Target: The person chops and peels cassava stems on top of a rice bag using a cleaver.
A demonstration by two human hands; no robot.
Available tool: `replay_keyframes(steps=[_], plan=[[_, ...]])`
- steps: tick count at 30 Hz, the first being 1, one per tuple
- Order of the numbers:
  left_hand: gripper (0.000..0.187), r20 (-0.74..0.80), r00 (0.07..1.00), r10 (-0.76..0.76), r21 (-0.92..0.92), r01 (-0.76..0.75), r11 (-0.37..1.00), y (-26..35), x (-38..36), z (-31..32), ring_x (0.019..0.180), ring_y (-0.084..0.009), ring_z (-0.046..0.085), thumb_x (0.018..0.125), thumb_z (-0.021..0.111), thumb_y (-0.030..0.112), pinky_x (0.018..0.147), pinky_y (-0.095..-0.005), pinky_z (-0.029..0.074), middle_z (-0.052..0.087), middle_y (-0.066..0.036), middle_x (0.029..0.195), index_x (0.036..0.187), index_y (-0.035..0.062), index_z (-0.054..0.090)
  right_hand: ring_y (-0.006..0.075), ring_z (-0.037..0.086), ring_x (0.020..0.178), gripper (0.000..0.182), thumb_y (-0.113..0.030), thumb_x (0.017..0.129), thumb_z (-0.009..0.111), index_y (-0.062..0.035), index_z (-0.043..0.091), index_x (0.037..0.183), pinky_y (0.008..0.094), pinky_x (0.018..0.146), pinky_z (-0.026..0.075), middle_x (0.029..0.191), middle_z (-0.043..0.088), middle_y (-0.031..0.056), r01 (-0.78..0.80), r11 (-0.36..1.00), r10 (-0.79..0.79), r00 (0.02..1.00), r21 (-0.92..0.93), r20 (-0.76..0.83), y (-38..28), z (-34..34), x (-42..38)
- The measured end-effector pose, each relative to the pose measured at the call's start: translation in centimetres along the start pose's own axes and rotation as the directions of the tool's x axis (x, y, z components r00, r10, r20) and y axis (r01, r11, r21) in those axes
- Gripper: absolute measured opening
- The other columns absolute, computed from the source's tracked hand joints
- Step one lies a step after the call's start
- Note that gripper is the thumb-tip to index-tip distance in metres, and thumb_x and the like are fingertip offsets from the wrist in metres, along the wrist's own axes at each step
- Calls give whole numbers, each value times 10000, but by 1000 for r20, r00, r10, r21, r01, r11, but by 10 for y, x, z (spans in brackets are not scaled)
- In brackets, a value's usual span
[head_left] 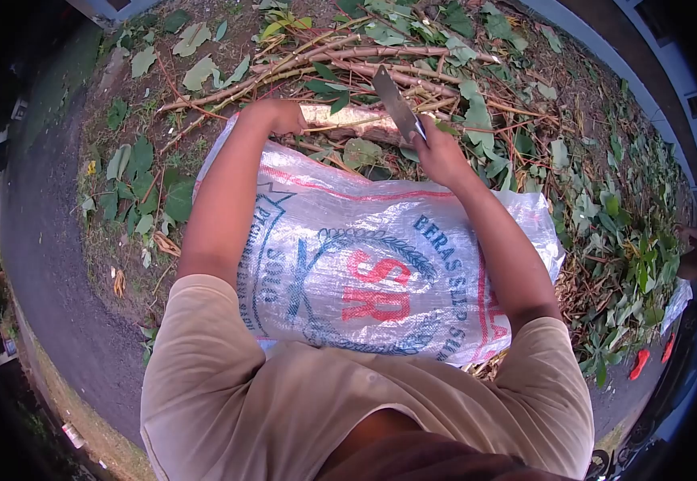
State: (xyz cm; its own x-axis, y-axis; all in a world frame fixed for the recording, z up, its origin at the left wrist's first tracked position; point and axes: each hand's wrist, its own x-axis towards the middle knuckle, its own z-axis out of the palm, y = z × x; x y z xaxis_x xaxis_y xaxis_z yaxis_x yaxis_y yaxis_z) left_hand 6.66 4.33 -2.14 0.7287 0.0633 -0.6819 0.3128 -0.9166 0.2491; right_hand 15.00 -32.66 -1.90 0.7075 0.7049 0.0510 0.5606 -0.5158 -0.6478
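Observation:
My right hand (438, 150) is closed around the handle of a broad-bladed knife (395, 98). The blade tilts up and to the left, its tip above the cut stems. On the far side of the sack, my left hand (284, 118) is closed with its fingers curled, at the end of a thin stem (340, 125) that runs to the right from it. Behind that stem lies a pale, hacked piece of wood (356, 117), between my two hands. A white woven plastic sack (332, 216) with red and blue print spreads out under my forearms.
Long brown stems (316, 58) are heaped beyond the wood. Cut green leaves (196, 72) litter the soil, thickest in a pile at right (605, 216). A paved strip (44, 216) runs along the left. Red objects (640, 364) lie at lower right.

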Motion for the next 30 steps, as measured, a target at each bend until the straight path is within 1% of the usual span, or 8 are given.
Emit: replay_keyframes(steps=[3, 7, 9, 11, 18, 20, 27, 30], plan=[[384, 41, 999, -28, 37, 26, 999, 5, 4, -1, 1052, -274, 733, 926, 747, 242, 929, -410, 558, 773, -99, 1216, 1307, 195, 757, 525, 673, 828, 399, -254, 1094, 507, -16, 453, 1409, 604, 762, 476, 868, 699, 284, -78, 989, 87, 994, 122, -67, -33, -27, -2], [373, 40, 999, -35, 51, 33, 998, 3, 4, 1, 1057, -279, 731, 943, 726, 229, 922, -411, 558, 770, -96, 1227, 1313, 195, 753, 512, 679, 791, 372, -246, 1111, 479, -33, 427, 1411, 580, 721, 474, 857, 695, 282, 40, 986, -13, 987, 162, -162, -44, -25, -1], [367, 41, 999, -4, 39, 3, 999, 3, 4, 1, 1053, -280, 731, 947, 718, 220, 911, -408, 558, 771, -94, 1220, 1311, 196, 754, 527, 679, 835, 382, -221, 1089, 505, -3, 425, 1392, 603, 761, 485, 896, 705, 290, -16, 995, 27, 994, 101, -105, -22, 0, 3], [355, 0, 1000, 5, 32, -5, 999, 12, -2, 1, 1027, -276, 734, 953, 702, 205, 899, -398, 561, 778, -104, 1186, 1303, 189, 757, 543, 674, 899, 376, -196, 1057, 536, 20, 438, 1349, 624, 825, 495, 942, 708, 314, 98, 978, -70, 985, -184, 156, 33, 34, 5], [330, 20, 998, 60, 67, -61, 996, 9, 1, 0, 961, -221, 752, 978, 675, 177, 878, -373, 568, 797, -139, 1085, 1293, 122, 754, 519, 677, 995, 424, -230, 1055, 544, 3, 478, 1403, 601, 900, 506, 1003, 714, 317, -82, 996, 85, 992, -37, 95, -9, -16, 2], [335, -129, 972, 198, 29, -196, 980, 11, -2, -1, 993, -226, 749, 989, 658, 165, 904, -376, 564, 794, -143, 1103, 1305, 93, 745, 508, 692, 942, 437, -262, 1072, 540, -42, 472, 1443, 587, 848, 513, 968, 722, 294, -75, 997, 75, 997, 20, -27, -13, -21, 4], [363, -344, 922, 180, -326, -297, 898, 18, -22, -22, 1094, -211, 717, 1038, 638, 219, 973, -368, 542, 763, -125, 1242, 1359, 63, 705, 450, 707, 766, 417, -243, 1085, 533, -46, 481, 1449, 510, 706, 521, 823, 701, 229, -42, 970, 98, 969, 240, -226, -49, -52, -3], [378, -521, 790, 324, -147, -457, 877, 28, 5, 3, 1043, -273, 722, 1047, 627, 247, 937, -374, 545, 764, -183, 1164, 1353, 32, 685, 479, 696, 767, 399, -229, 1088, 520, -56, 457, 1442, 539, 690, 512, 809, 698, 241, 16, 987, 24, 969, 161, -244, -45, -47, -3]])
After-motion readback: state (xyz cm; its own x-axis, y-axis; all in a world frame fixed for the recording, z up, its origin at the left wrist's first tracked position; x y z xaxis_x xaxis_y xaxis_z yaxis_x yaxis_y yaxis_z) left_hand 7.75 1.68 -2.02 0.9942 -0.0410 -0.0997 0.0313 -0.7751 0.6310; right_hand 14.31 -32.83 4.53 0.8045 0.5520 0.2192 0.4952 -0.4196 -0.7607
